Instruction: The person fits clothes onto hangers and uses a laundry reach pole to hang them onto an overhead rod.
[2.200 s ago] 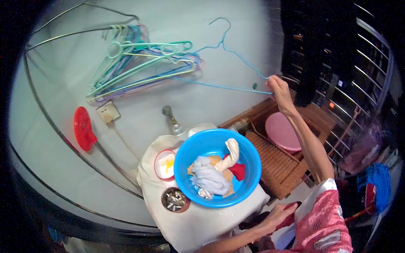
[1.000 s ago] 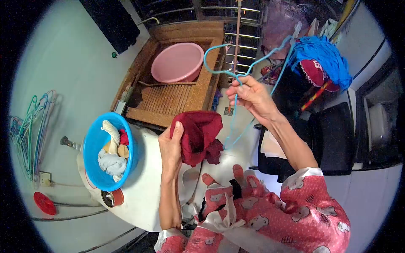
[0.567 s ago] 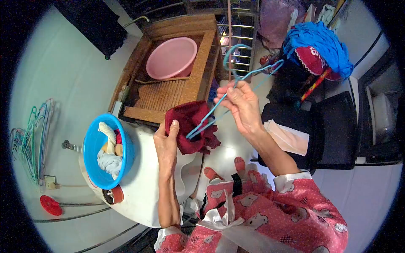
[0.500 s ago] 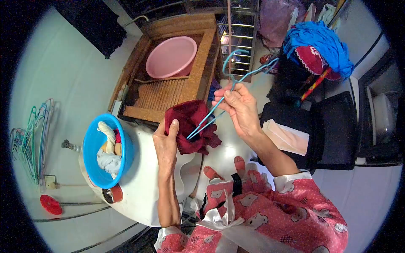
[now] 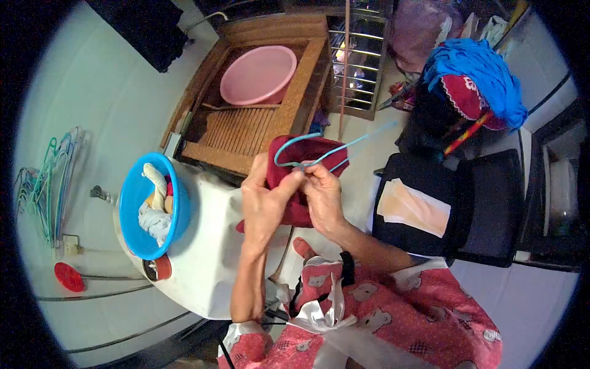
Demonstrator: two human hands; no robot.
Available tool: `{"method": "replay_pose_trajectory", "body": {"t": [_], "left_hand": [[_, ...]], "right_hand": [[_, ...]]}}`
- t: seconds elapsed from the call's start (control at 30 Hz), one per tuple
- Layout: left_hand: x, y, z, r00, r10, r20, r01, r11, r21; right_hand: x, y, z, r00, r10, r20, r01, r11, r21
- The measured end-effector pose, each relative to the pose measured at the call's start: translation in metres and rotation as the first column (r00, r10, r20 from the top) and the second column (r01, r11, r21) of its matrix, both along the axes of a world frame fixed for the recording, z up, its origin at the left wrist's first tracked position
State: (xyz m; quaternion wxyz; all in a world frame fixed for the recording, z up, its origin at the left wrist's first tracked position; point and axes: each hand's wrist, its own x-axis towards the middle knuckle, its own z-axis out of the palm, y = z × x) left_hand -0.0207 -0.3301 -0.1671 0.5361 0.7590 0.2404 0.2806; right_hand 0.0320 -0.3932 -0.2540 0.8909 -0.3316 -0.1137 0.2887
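A dark red cloth garment [image 5: 296,214] hangs in front of me, bunched around a light blue clothes hanger [image 5: 340,147]. My left hand [image 5: 264,198] is closed on the garment's left edge, its thumb close to the hanger's neck. With fingers pinched, my right hand [image 5: 322,202] grips the hanger just below its hook. The hook curves up and left over the cloth, while one arm of the hanger sticks out to the right. The hanger's other end is hidden by the cloth and hands.
On the left, a blue basin [image 5: 179,212] of laundry stands on a white surface [image 5: 212,246]. Behind are a brown sink [image 5: 307,86] with a ribbed washboard and a pink basin [image 5: 258,77]. Several hangers [image 5: 49,178] hang at far left. A black chair [image 5: 485,209] bearing a cloth stands right.
My right hand has come down and left with the hanger to meet my left hand. The garment has been raised, and the hanger's hook now lies in front of it.
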Motion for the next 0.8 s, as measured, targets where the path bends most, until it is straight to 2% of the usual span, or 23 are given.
{"method": "replay_pose_trajectory", "body": {"t": [0.07,0.13,0.17,0.2,0.23,0.33,0.37,0.4,0.47,0.53,0.57,0.63,0.7,0.73,0.8], "left_hand": [[0.003,-0.006,-0.001,0.999,-0.01,0.032,0.008,0.997,0.074],[0.01,-0.004,-0.019,0.988,0.026,0.152,-0.032,0.999,0.035],[0.01,0.0,-0.027,0.987,0.026,0.159,-0.036,0.997,0.064],[0.009,0.003,-0.03,0.986,0.019,0.165,-0.035,0.995,0.094],[0.008,0.003,-0.029,0.98,0.047,0.196,-0.064,0.995,0.082],[-0.002,0.007,-0.019,0.995,0.003,0.095,-0.005,1.0,0.015],[-0.002,0.003,-0.011,0.986,-0.041,0.162,0.035,0.999,0.037],[-0.003,0.003,-0.006,0.979,-0.047,0.201,0.045,0.999,0.013],[-0.005,0.011,-0.006,0.965,-0.016,0.261,0.054,0.989,-0.138],[-0.014,0.017,0.011,0.987,-0.002,0.161,0.016,0.996,-0.084],[-0.016,0.016,0.016,0.983,0.016,0.184,0.009,0.991,-0.13],[-0.017,0.017,0.02,0.983,0.015,0.185,0.011,0.99,-0.14],[-0.019,0.019,0.022,0.988,-0.026,0.152,0.039,0.995,-0.087],[-0.019,0.022,0.021,0.985,-0.039,0.168,0.044,0.999,-0.025],[-0.02,0.019,0.025,0.987,-0.021,0.157,0.036,0.995,-0.094]], "right_hand": [[0.003,0.003,-0.009,0.999,-0.014,0.029,0.016,0.998,-0.066],[0.006,-0.002,-0.01,0.976,0.014,0.219,0.025,0.985,-0.173],[0.008,-0.007,-0.003,0.969,0.085,0.232,-0.049,0.986,-0.159],[0.008,-0.01,0.003,0.963,0.159,0.216,-0.104,0.963,-0.249],[0.007,-0.014,0.013,0.94,0.187,0.287,-0.093,0.946,-0.311],[0.008,-0.034,0.012,0.79,0.232,0.568,0.06,0.892,-0.448],[0.012,-0.044,0.007,0.711,0.244,0.66,0.139,0.871,-0.471],[0.017,-0.059,0.01,0.708,0.246,0.661,0.138,0.871,-0.472],[0.036,-0.081,-0.021,0.664,0.165,0.729,0.299,0.836,-0.461],[0.049,-0.092,-0.031,0.845,0.069,0.531,0.31,0.746,-0.59],[0.061,-0.091,-0.045,0.869,0.044,0.493,0.307,0.733,-0.607],[0.085,-0.09,-0.073,0.93,0.142,0.34,0.118,0.76,-0.639],[0.101,-0.076,-0.073,0.957,0.267,0.112,-0.184,0.86,-0.477],[0.102,-0.062,-0.062,0.955,0.294,0.038,-0.238,0.837,-0.493],[0.103,-0.042,-0.045,0.925,0.34,0.172,-0.28,0.913,-0.295]]}}
